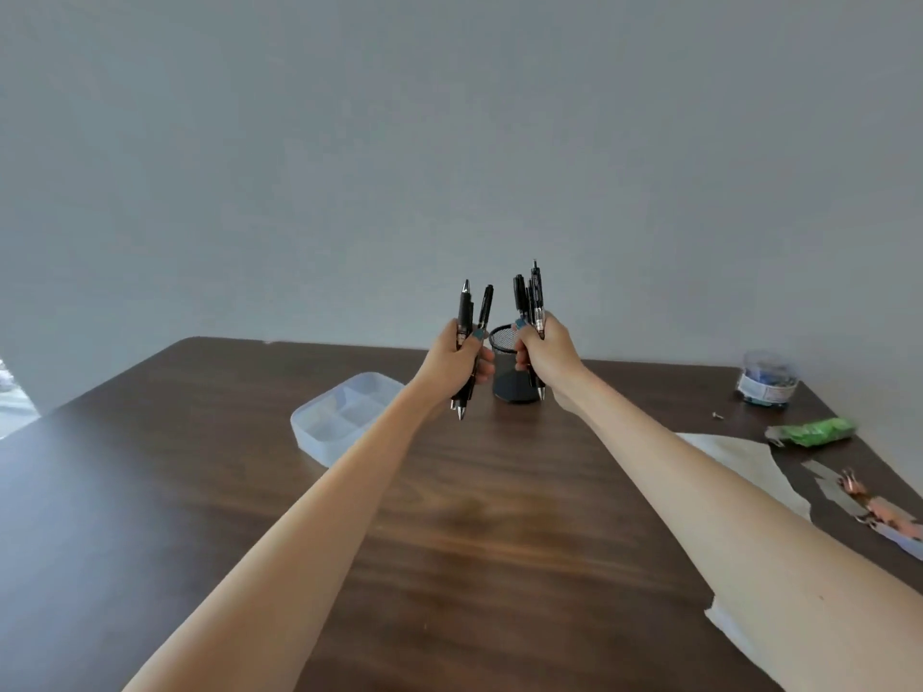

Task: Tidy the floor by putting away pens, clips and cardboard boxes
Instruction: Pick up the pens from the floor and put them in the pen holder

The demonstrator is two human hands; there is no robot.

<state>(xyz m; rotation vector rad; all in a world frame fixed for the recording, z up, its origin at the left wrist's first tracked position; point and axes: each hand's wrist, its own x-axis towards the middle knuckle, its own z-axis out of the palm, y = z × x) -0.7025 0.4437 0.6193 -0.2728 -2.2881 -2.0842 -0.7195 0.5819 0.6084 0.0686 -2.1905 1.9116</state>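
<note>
Grips both clamped: my left hand [462, 359] round the left pens [465, 312], my right hand [544, 354] round the right pens [536, 297]. I see the mesh cup [509, 387] between them on the surface [449, 516].

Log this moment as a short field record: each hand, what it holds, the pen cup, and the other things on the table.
left hand: grips left pen bunch, tips down
right hand: grips right pen bunch, tips down
mesh pen cup: upright on the table, between the hands and beyond them; nothing sticks out
clear divided box: left of the cup, open
clip tub: far right, near the wall
green packet, copper binder clips, pale sheet: right side of the table
status: pens not yet in the cup
</note>
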